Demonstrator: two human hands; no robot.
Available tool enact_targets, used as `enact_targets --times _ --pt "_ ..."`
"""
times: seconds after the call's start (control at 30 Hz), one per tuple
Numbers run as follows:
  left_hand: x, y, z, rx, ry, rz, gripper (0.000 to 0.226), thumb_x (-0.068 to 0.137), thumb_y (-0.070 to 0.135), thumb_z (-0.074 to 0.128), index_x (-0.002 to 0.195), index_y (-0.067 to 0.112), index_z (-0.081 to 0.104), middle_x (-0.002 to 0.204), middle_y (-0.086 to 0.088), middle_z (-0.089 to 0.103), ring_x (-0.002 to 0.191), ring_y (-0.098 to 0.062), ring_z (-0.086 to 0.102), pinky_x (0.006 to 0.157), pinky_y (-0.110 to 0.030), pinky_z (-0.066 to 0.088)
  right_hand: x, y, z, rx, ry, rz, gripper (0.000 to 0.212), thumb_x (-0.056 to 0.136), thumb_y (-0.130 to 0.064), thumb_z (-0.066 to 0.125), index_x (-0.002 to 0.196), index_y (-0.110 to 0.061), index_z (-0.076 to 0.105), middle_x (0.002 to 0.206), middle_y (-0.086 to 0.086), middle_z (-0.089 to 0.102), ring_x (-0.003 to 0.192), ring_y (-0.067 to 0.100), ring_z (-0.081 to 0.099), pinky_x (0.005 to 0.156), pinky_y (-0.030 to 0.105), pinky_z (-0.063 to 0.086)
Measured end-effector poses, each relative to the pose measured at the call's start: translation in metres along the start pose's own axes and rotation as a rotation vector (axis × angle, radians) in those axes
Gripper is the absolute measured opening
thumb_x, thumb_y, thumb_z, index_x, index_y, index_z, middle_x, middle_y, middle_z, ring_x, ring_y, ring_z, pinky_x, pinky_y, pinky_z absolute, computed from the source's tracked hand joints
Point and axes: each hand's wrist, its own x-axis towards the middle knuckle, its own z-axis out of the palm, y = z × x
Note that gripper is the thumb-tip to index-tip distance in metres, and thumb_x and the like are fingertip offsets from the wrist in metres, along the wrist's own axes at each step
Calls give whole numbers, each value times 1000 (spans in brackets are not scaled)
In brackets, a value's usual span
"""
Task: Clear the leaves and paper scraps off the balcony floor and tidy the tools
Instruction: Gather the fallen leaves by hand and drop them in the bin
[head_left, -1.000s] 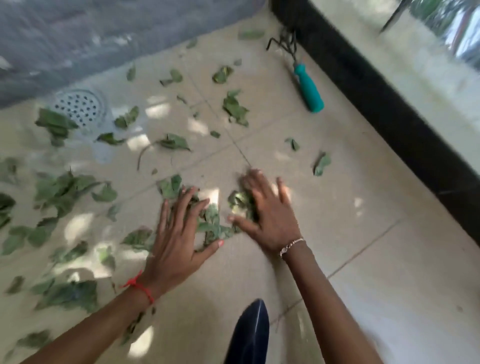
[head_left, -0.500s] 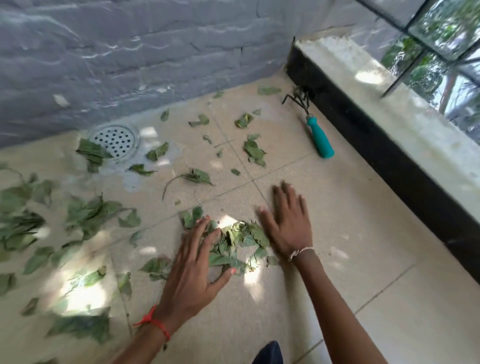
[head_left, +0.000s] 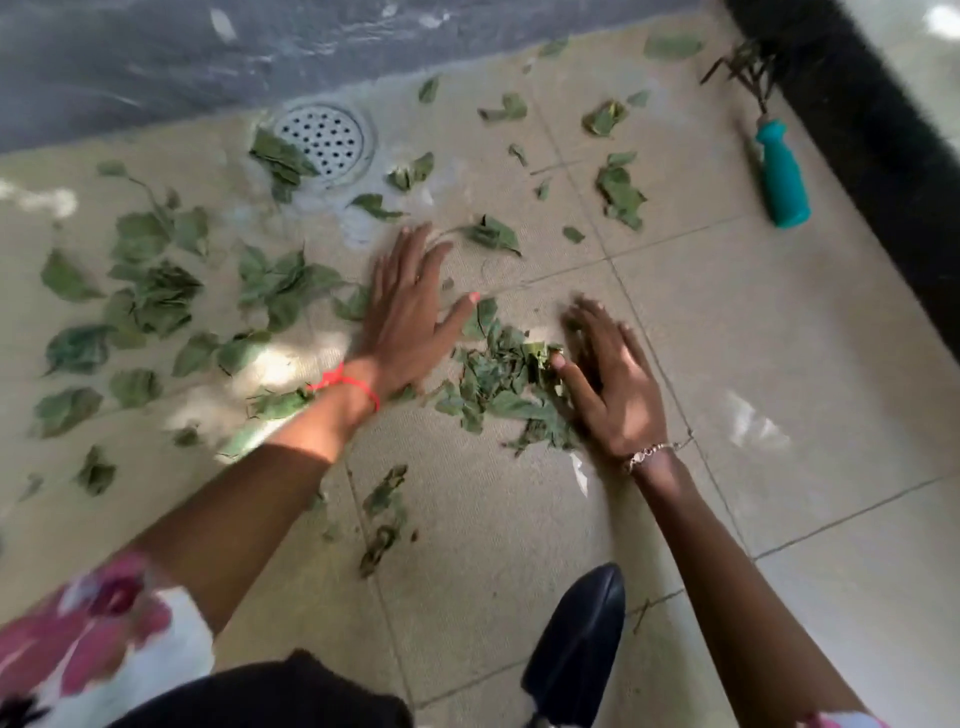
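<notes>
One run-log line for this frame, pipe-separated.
left hand: open, flat on beige tiled floor | right hand: open, against pile of green leaves | teal-handled hand rake: untouched

This looks like a balcony of a home. The floor (head_left: 779, 338) is of pale beige tiles with grout lines, and a round perforated metal drain (head_left: 324, 137) sits in it at the foot of a rough grey-painted wall (head_left: 156, 62). On the right runs a low ledge (head_left: 857, 130) with a black face. Green leaves (head_left: 161, 296) lie scattered, and two garden tools lie on the tiles — a teal-handled hand rake (head_left: 782, 179) and a black trowel (head_left: 576, 649).
</notes>
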Motion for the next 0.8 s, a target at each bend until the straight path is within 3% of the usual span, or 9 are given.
enact_targets --times 0.2,0.37,0.53,0.63,0.7,0.73,0.8 --pt "16 -13 10 111 35 27 72 88 55 31 147 15 22 158 -3 10 146 -14 5 117 -33 -6 49 -1 -5 147 104 132 68 87 -58 36 143 -20 31 155 -4 18 141 17 22 111 47 27" --pt "14 -11 9 131 21 50 75 86 58 26 149 16 19 158 -1 9 145 -10 3 118 -37 -6 129 15 -7 -93 151 237 72 89 -54 39 146 -13 22 156 7 9 144 22 5 118 39 9" --pt "20 -13 6 164 -18 43 75 87 57 26 149 16 18 159 -1 7 145 -11 3 119 -40 -4 162 15 0 -206 40 197 75 84 -61 26 142 -14 33 153 6 23 142 21 18 117 39 8" --pt "20 -12 5 128 -19 37 75 87 56 28 149 15 21 159 -1 9 145 -11 3 118 -40 -3 135 -10 6 -80 18 83 62 86 -58 35 131 -20 50 143 2 44 132 16 38 111 35 26" --pt "19 -11 5 135 -24 26 75 87 56 29 149 15 22 159 -1 8 146 -10 4 118 -39 -3 124 -17 5 60 131 1 52 84 -54 41 115 -19 64 125 1 61 116 11 53 97 23 42" --pt "20 -12 5 135 -18 24 74 87 55 29 149 15 22 159 -1 8 146 -10 4 119 -38 -3 132 -14 1 126 200 13 51 83 -53 42 110 -18 67 121 1 63 111 10 55 92 18 42" --pt "20 -11 3 140 -23 20 74 87 55 30 149 15 21 159 -1 7 146 -10 4 119 -36 -3 166 2 -8 183 288 116 52 84 -52 43 115 -16 63 127 4 58 114 15 53 95 26 42"
